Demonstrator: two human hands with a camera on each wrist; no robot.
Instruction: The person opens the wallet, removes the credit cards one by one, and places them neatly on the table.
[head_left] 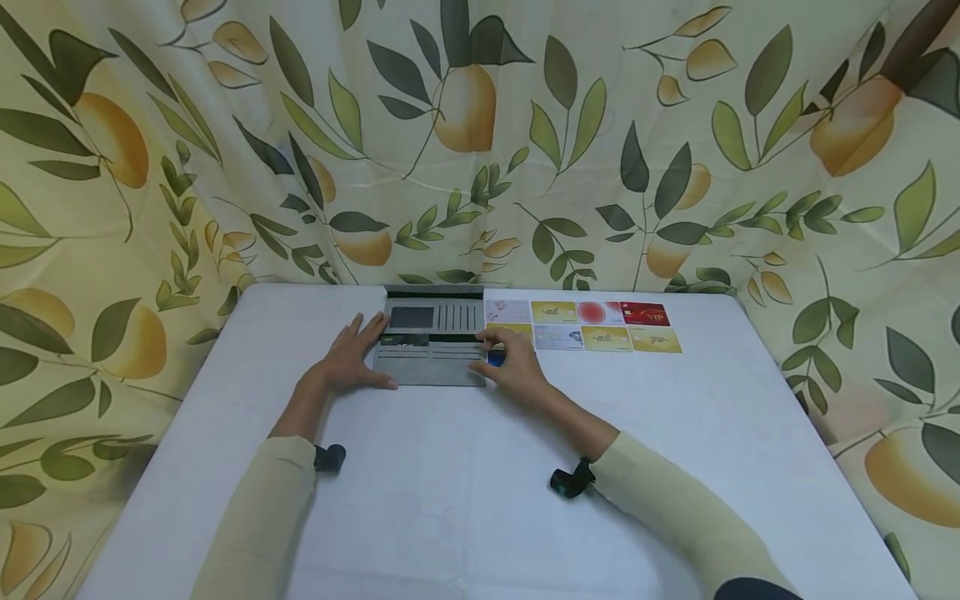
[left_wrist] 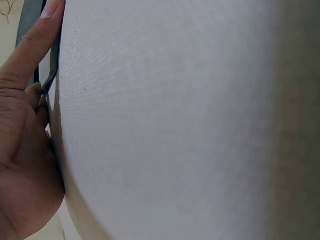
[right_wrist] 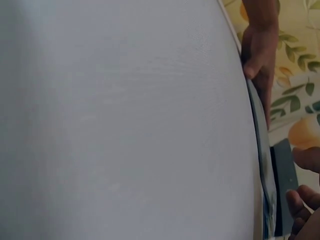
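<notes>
A grey card wallet [head_left: 431,371] lies spread flat on the white table. A dark card [head_left: 403,340] shows in its left-hand slot, and a dark band [head_left: 453,338] runs along the right-hand slot. My left hand [head_left: 348,358] rests on the wallet's left side, fingers spread, thumb at the lower edge. At the right side, my right hand [head_left: 517,367] touches the wallet with index finger and thumb apart. Between them a small blue patch [head_left: 496,358] shows; its kind is unclear. In the right wrist view nothing shows between the right fingers [right_wrist: 306,159].
Two rows of cards lie right of the wallet, among them a red VIP card [head_left: 645,314] and a gold card [head_left: 655,340]. My right hand partly covers a yellow card [head_left: 517,328]. Behind the table [head_left: 450,500] hangs a leaf-and-fruit patterned curtain [head_left: 555,208].
</notes>
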